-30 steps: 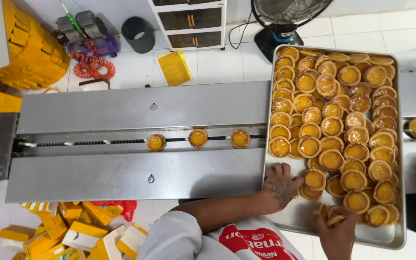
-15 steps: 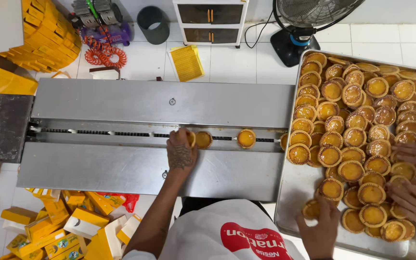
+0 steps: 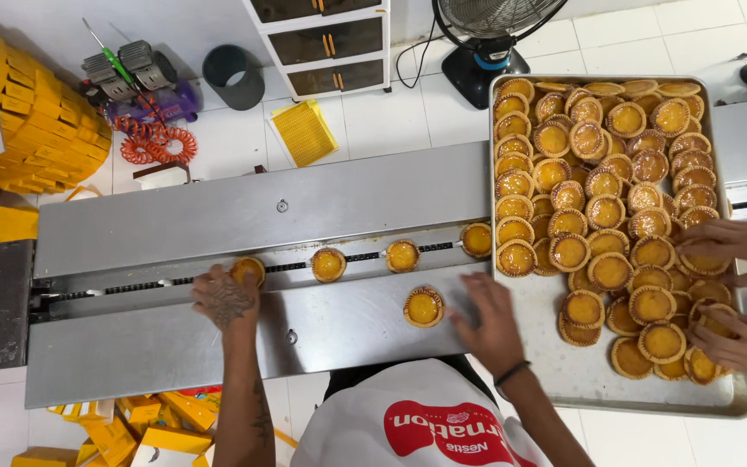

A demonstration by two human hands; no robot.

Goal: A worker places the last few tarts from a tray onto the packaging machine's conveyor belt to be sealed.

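Note:
My left hand (image 3: 226, 298) rests on the steel conveyor (image 3: 175, 225), fingertips on a yellow egg tart (image 3: 248, 270) sitting on the chain track. Three more tarts follow on the track to the right: one (image 3: 328, 265), another (image 3: 403, 256), and a third (image 3: 477, 239) by the tray. My right hand (image 3: 490, 322) lies flat with fingers spread on the front steel plate. A loose tart (image 3: 424, 306) sits just left of its fingertips, apart from the track. A large metal tray (image 3: 555, 385) at the right holds several tarts.
Another person's two hands (image 3: 732, 251) (image 3: 741, 342) reach into the tray from the right. Yellow cartons (image 3: 123, 428) lie on the floor below the conveyor, with more stacked (image 3: 41, 130) at upper left. A fan (image 3: 486, 35), a drawer unit (image 3: 326, 39) and a coiled orange hose (image 3: 153, 143) stand beyond.
My left hand has slid left along the track with a tart. My right hand left the tray and came onto the steel plate, where a tart now lies beside it.

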